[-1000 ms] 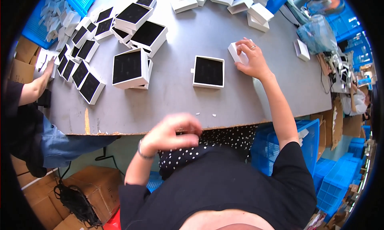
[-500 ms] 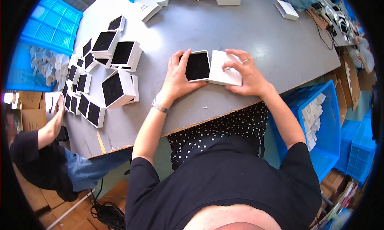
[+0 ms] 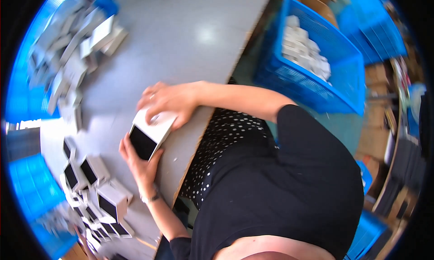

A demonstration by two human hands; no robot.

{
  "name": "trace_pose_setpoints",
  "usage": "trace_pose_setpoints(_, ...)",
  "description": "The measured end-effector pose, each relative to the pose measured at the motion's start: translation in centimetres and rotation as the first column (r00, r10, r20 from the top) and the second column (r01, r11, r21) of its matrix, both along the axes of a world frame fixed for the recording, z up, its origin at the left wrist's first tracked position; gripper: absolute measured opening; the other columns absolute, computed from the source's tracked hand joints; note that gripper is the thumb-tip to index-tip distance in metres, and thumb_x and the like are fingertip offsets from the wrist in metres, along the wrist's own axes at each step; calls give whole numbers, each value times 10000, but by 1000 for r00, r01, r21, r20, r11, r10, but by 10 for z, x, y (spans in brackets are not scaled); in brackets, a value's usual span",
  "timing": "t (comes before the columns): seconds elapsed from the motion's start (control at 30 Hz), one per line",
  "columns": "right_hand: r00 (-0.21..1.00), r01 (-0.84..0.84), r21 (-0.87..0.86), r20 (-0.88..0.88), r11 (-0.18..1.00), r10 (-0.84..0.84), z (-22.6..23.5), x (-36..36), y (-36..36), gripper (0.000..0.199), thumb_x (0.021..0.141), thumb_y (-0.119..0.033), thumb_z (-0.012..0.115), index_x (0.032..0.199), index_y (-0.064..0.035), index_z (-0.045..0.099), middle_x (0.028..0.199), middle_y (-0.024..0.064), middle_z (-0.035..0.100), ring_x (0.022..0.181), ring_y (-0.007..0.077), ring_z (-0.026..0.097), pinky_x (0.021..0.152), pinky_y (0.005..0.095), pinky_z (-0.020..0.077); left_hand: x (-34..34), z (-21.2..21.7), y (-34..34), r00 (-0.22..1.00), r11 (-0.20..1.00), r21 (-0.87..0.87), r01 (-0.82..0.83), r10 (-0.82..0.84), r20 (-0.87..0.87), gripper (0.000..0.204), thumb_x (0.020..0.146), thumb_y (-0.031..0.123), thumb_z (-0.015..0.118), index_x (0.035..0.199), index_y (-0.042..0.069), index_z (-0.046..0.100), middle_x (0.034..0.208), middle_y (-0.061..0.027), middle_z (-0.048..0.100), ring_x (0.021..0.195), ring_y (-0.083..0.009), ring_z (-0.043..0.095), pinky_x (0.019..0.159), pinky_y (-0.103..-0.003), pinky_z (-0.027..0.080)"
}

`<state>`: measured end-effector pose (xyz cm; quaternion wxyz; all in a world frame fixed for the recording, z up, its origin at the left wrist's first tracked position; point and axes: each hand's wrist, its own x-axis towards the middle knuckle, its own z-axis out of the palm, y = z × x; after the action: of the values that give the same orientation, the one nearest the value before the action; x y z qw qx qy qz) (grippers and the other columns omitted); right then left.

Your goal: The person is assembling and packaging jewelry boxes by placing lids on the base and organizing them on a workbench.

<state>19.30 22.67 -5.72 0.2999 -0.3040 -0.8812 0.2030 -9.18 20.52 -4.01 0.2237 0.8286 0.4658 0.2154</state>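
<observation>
My left hand (image 3: 141, 169) grips a small white box base with a black inside (image 3: 143, 143), thumb on one side and fingers on the other. Right beside it, edge to edge, lies a white box lid (image 3: 158, 130). Over that lid my right hand (image 3: 171, 103) is arched, its fingers and thumb at the lid's edges; a ring shows on one finger. Both pieces rest on or just above the grey table (image 3: 190, 47); which of the two cannot be told. Motion smears the hands slightly.
White boxes with black insides (image 3: 108, 203) cluster beyond my left hand. Loose white lids (image 3: 72, 70) are heaped at the far left. A blue crate (image 3: 280, 61) with white pieces (image 3: 305, 50) stands past the table's edge on the right. A person's blurred arm (image 3: 83, 242) shows lower left.
My view has swung round to the right, so the table slants and the blue crate comes higher up. Both hands stay at the same box base and lid.
</observation>
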Motion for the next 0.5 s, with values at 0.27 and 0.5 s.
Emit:
trace_pose_setpoints(0.27, 966, 257, 78, -34, 963, -256, -19, -15, -23, 625, 589, -318, 835, 1189, -285, 667, 1457, 124, 472, 1384, 385, 348, 987, 600, 350, 29, -7, 0, 921, 994, -105, 10, 32, 389, 1319, 726, 724, 747, 1627, 27, 82, 1660, -226, 202, 1533, -365, 202, 1240, -496, 130)
trace_pose_setpoints(0.5, 986, 161, 58, 24, 985, -163, -13, -32, -20, 688, 554, -342, 818, 1217, -254, 661, 1459, 164, 445, 1377, 405, 306, 967, 605, 342, 66, 0, -5, 882, 979, -146, 141, -57, 469, 1219, 840, 758, 612, 1635, 78, -15, 1683, -243, 90, 1560, -348, 106, 1243, -514, 99)
